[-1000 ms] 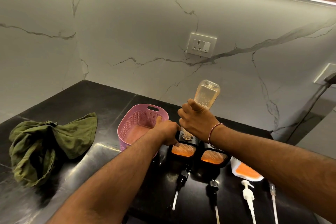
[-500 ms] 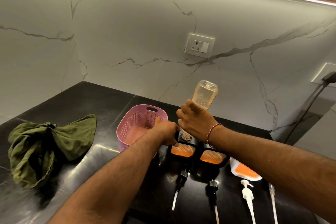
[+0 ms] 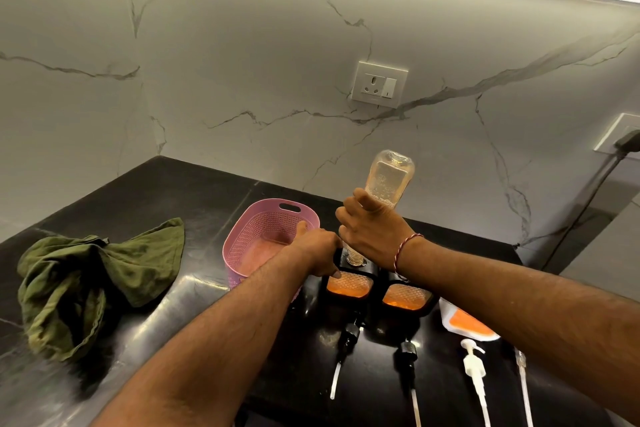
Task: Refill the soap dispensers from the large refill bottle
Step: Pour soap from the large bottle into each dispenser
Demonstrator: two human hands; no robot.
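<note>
Over the left dispenser [image 3: 349, 282], your right hand [image 3: 372, 230] grips the upended refill bottle [image 3: 389, 184], its neck down in the opening. Your left hand [image 3: 320, 250] clamps that dispenser's top edge. Only foamy dregs show in the bottle. Squeeze hard and soap may spurt over the counter [image 3: 173, 191]; tilt off-centre and it runs down onto the loose pumps [image 3: 348, 336].

cloth [image 3: 93, 281] left of basket [image 3: 242, 246] — dispensers [image 3: 377, 291] right

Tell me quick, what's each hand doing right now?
Left hand: closed, gripping the black soap dispenser with orange liquid.
Right hand: closed around the upturned clear plastic refill bottle, neck in that dispenser.
</note>
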